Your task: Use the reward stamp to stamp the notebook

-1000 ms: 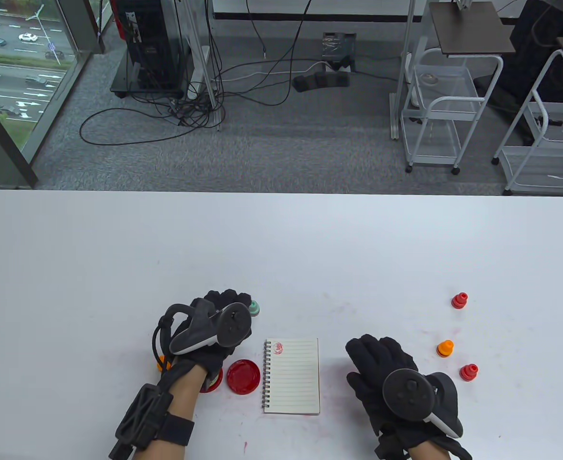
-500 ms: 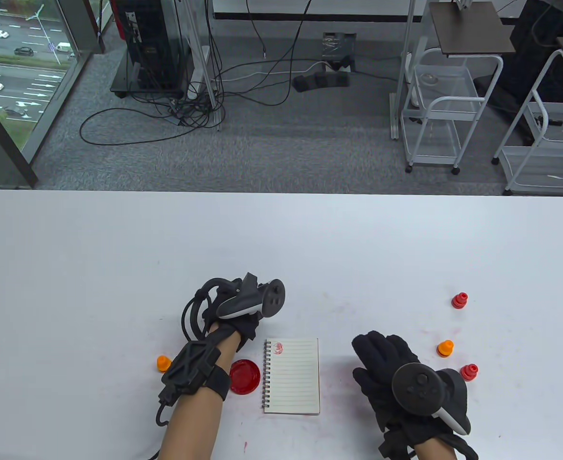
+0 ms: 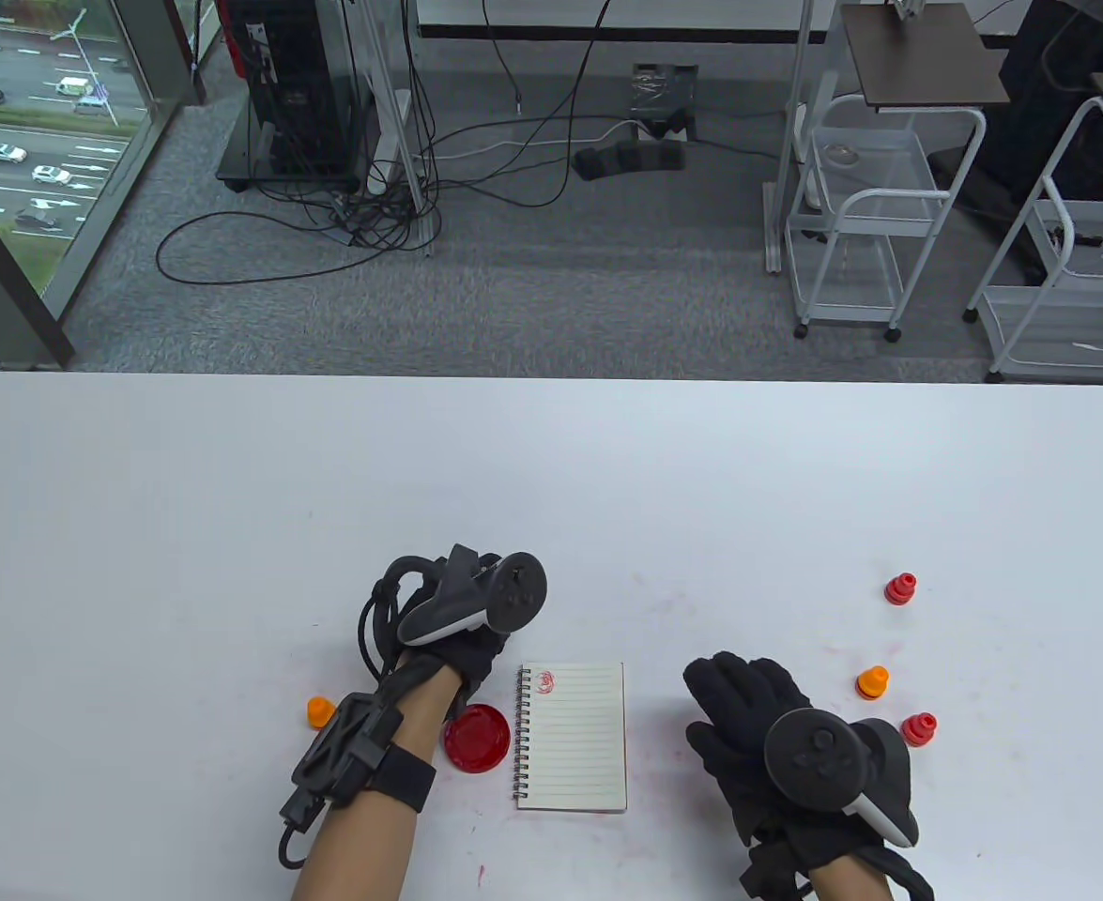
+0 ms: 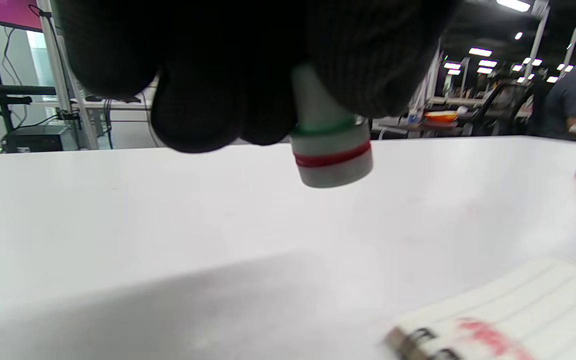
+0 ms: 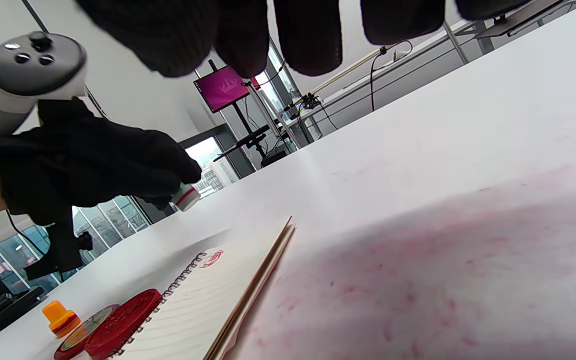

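The spiral notebook (image 3: 572, 737) lies on the white table (image 3: 551, 469) with one red print (image 3: 543, 680) at its top left corner. Just beyond that corner, my left hand (image 3: 487, 648) pinches a white stamp with green and red bands (image 4: 330, 155) and holds it off the table. In the table view the hand and its tracker hide the stamp. It also shows in the right wrist view as the stamp (image 5: 185, 196). A red ink pad (image 3: 477, 738) sits left of the notebook. My right hand (image 3: 748, 718) rests flat to the notebook's right, holding nothing.
An orange stamp (image 3: 320, 711) stands left of my left forearm. Right of my right hand stand a red stamp (image 3: 900, 588), an orange stamp (image 3: 873, 682) and another red stamp (image 3: 919, 728). Faint red ink smears mark the table between them.
My left hand moved from over the ink pad to the green-banded stamp beyond the notebook and picked it up. The orange stamp on the left is now uncovered. My right hand barely moved.
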